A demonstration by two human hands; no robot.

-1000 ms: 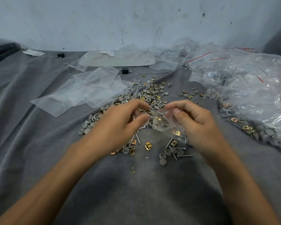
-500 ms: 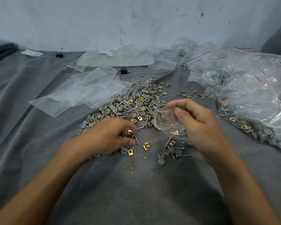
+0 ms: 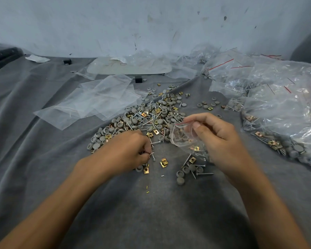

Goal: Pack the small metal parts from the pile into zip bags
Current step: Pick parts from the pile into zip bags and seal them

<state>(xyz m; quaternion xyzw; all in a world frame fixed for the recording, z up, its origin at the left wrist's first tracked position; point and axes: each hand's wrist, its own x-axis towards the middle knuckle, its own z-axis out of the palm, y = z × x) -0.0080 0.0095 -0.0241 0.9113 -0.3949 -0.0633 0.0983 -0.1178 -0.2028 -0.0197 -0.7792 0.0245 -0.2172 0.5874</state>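
Note:
A pile of small parts (image 3: 147, 117), grey caps, brass clips and silver screws, is spread over the grey cloth (image 3: 151, 212) in the middle. My right hand (image 3: 217, 139) holds a small clear zip bag (image 3: 182, 137) with a red seal line by its mouth; a few caps and a clip lie inside it. My left hand (image 3: 127, 153) rests palm down at the near edge of the pile, its fingertips pinched on a screw (image 3: 152, 155). A loose brass clip (image 3: 163, 162) lies between my two hands.
Empty flat zip bags (image 3: 97, 101) lie to the left of the pile. Filled bags (image 3: 280, 108) are heaped at the right. A pale flat board (image 3: 129, 66) lies by the back wall, with two small black blocks (image 3: 138, 79) near it.
My left hand has left the bag's mouth and dropped toward me onto the near edge of the pile, where it pinches a screw. My right hand keeps the bag up, almost still.

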